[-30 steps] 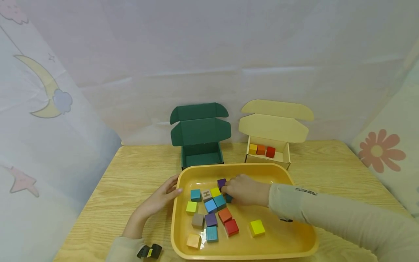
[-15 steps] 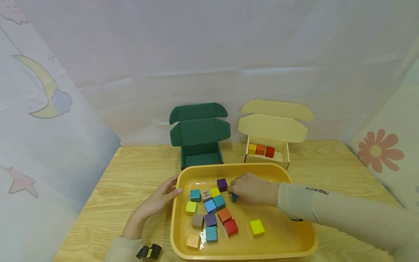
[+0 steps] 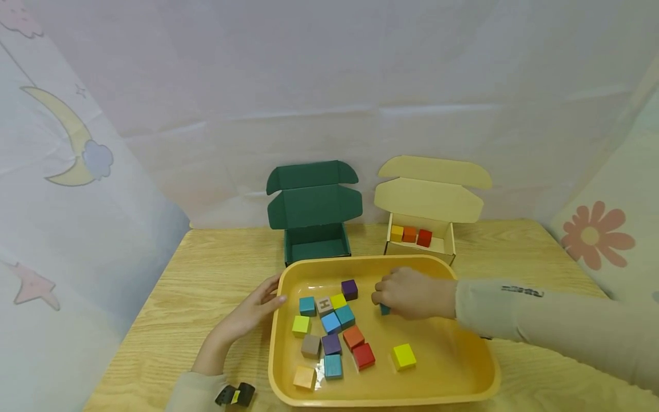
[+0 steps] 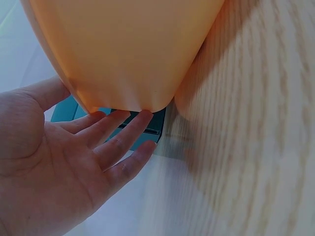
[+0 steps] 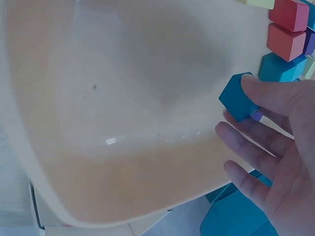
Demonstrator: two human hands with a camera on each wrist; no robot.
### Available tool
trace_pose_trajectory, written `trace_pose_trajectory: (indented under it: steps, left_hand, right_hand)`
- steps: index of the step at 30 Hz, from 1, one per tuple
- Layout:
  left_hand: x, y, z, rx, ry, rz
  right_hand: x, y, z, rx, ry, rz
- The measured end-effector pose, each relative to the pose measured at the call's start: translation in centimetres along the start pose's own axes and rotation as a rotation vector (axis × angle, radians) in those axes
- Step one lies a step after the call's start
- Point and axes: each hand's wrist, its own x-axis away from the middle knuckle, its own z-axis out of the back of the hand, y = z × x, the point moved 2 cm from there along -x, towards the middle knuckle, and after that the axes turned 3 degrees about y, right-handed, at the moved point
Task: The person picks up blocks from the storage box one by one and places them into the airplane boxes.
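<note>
In the head view my right hand (image 3: pixel 409 293) is over the right half of a yellow tray (image 3: pixel 386 396), palm down. It pinches a teal cube (image 5: pixel 239 97) between thumb and forefinger; the other fingers spread loosely in the right wrist view. My left hand (image 3: pixel 249 315) holds the tray's left rim, thumb over the edge, with its fingers (image 4: pixel 120 140) against the outer wall. Several cubes lie left of the right hand, among them a dark purple cube (image 3: pixel 349 289), a teal cube (image 3: pixel 345 316), a red cube (image 3: pixel 364 356) and an H-marked wooden cube (image 3: pixel 324 306).
Behind the tray stand an open green box (image 3: pixel 316 246) and an open cream box (image 3: pixel 437 245). Inside the cream one sit a yellow-orange cube (image 3: pixel 397 233), an orange cube (image 3: pixel 409 234) and a red cube (image 3: pixel 424 238). Alone in the tray's right half lies a yellow cube (image 3: pixel 404 357).
My right hand has moved rightward with the teal cube, away from the cluster, and the dark purple cube now shows fully. My left hand has stayed at the tray's rim.
</note>
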Motion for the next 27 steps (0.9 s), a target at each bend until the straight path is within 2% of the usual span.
trace_pose_trajectory:
  steps: [7,17,27]
  left_hand:
    - [-0.1,-0.1,0.0,0.007,-0.004,0.001]
    - [-0.1,-0.2,0.0,0.004,0.005,0.0]
    - [-0.2,-0.2,0.0,-0.002,0.018,0.015]
  right_hand:
    - [0.6,0.3,1.0,0.009,-0.026,-0.004]
    - [1.6,1.9,2.0,0.089,0.02,-0.004]
    - [2.4,3.2,3.1,0.088,0.044,-0.037]
